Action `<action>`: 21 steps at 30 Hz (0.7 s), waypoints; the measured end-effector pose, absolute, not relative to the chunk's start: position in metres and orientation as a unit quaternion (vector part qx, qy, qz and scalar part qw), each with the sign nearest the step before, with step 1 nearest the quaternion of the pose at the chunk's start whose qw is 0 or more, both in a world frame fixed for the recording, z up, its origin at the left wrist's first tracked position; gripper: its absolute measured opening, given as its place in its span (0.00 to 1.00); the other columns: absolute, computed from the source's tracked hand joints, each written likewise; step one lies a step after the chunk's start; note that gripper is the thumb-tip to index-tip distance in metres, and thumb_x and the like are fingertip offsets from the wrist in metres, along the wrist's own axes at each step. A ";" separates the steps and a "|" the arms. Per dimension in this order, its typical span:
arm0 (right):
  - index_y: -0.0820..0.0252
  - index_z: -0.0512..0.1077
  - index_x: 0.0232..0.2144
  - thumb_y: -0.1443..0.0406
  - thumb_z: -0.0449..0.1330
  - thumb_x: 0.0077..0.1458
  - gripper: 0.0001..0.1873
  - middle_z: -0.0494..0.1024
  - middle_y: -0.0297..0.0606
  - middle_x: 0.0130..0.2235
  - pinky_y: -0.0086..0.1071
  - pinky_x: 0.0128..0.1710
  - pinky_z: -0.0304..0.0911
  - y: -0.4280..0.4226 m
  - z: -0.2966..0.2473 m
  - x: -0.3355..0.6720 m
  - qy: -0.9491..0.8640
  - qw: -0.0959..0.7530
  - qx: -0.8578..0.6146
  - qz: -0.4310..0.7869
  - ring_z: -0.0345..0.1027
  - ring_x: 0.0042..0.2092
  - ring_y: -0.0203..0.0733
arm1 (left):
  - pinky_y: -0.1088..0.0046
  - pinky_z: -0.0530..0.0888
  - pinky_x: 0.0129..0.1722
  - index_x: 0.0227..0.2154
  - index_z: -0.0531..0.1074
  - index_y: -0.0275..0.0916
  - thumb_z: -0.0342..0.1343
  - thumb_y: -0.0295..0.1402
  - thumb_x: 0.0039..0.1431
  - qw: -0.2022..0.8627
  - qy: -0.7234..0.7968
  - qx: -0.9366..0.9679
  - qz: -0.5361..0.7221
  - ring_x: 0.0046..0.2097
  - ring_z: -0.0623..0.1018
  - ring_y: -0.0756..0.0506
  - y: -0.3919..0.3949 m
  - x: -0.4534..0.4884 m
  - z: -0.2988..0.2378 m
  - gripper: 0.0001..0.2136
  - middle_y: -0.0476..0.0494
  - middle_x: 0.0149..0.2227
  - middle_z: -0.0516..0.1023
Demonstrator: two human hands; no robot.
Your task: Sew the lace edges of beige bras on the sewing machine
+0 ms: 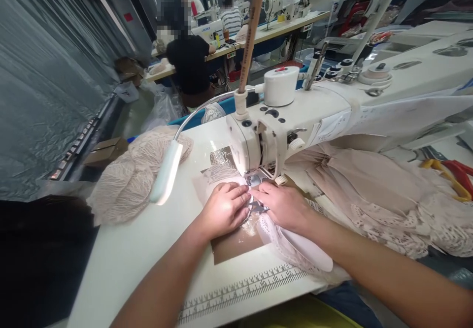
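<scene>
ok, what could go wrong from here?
The bare left hand and bare right hand sit close under the white sewing-machine head; either might get pinched.
Pointed grey metal blades by the right hand could nick the pale pink lace-edged fabric.
That fabric trails beneath the right forearm, which might drag it askew.

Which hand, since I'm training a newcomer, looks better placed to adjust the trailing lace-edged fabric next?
Probably the right hand: the lace-edged fabric trails from close beside it. The left hand sits farther from that trailing part.
</scene>
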State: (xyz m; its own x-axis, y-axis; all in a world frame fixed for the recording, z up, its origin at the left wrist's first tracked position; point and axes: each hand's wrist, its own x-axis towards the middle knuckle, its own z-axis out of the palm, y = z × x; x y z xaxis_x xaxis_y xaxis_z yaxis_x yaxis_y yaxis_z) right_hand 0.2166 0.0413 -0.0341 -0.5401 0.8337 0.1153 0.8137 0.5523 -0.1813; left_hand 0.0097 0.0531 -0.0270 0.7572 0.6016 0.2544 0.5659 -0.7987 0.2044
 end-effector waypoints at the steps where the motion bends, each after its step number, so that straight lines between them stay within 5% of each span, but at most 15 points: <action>1: 0.57 0.72 0.48 0.69 0.53 0.55 0.18 0.74 0.39 0.37 0.31 0.30 0.54 0.042 -0.035 0.217 -0.874 0.097 -0.474 0.051 0.65 0.32 0.39 | 0.55 0.69 0.49 0.50 0.71 0.37 0.48 0.37 0.62 0.056 0.312 0.936 0.155 0.51 0.70 0.38 0.053 0.010 -0.027 0.17 0.37 0.52 0.73; 21: 0.58 0.72 0.48 0.67 0.53 0.57 0.16 0.74 0.39 0.37 0.30 0.29 0.55 0.041 -0.036 0.218 -0.880 0.094 -0.464 0.041 0.65 0.32 0.38 | 0.56 0.68 0.50 0.49 0.72 0.38 0.48 0.37 0.62 0.069 0.329 0.928 0.160 0.50 0.70 0.38 0.052 0.009 -0.025 0.16 0.38 0.52 0.73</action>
State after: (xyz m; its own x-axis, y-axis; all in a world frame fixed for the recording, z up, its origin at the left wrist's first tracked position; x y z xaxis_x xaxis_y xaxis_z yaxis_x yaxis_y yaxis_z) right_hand 0.2184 0.0408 -0.0361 -0.5512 0.8246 0.1269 0.8093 0.5655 -0.1589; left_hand 0.0093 0.0523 -0.0248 0.7322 0.6328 0.2520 0.5886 -0.7740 0.2335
